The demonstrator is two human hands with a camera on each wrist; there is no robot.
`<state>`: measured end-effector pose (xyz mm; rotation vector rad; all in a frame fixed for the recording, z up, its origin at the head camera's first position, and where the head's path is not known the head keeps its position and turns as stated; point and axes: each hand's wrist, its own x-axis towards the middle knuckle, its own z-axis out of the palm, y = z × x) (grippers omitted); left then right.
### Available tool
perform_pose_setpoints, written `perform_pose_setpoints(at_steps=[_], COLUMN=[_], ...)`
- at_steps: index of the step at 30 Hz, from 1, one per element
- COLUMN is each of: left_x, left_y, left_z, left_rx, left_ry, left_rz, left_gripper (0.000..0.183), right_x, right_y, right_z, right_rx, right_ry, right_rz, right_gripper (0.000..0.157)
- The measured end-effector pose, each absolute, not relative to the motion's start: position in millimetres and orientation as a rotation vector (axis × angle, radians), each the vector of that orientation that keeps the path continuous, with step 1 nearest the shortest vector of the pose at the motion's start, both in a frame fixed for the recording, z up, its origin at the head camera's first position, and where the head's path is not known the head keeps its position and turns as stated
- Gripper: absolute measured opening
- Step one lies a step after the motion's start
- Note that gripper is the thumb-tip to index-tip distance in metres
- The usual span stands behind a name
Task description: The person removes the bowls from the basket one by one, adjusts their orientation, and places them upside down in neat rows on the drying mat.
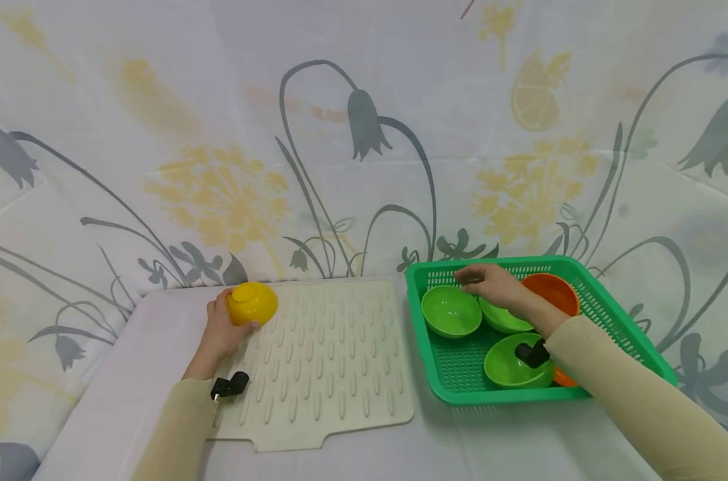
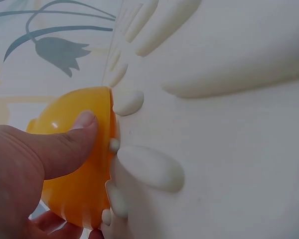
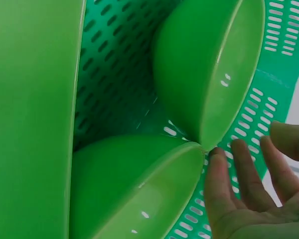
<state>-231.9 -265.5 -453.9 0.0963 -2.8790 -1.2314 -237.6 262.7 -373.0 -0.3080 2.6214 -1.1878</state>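
Observation:
My left hand [image 1: 219, 334] grips a yellow bowl [image 1: 254, 304], which sits upside down at the far left corner of a cream ridged draining board [image 1: 339, 374]. In the left wrist view the thumb [image 2: 72, 149] presses the bowl's side, with the rim against the board's ridges. My right hand [image 1: 499, 290] hovers over a green perforated basket [image 1: 416, 321], fingers spread and holding nothing. Its fingertips are near the rims of two green bowls [image 3: 184, 69], [image 1: 450, 312]; whether they touch is unclear. A third green bowl [image 1: 508, 364] lies nearer the basket's front.
An orange bowl [image 1: 556, 294] sits on the basket's right side, partly behind my right forearm. Another orange piece [image 1: 564, 379] shows low by the sleeve. White cloth [image 1: 159, 327] covers the table, and a flower-printed curtain [image 1: 364, 187] hangs behind.

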Motion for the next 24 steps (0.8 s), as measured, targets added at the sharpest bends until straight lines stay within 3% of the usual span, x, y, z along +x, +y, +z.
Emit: perform_pose_setpoints(at_steps=[24], left_x=[-229.7], left_y=[-270.2], left_z=[-450.0], left_rx=[0.089], left_ry=[-2.788], left_rz=[-1.257], left_gripper=[0.086], right_x=[-239.4], right_y=[260.6], right_z=[-379.8], right_rx=[-0.394], right_ry=[2.800], right_rz=[-1.009], right_gripper=[0.028])
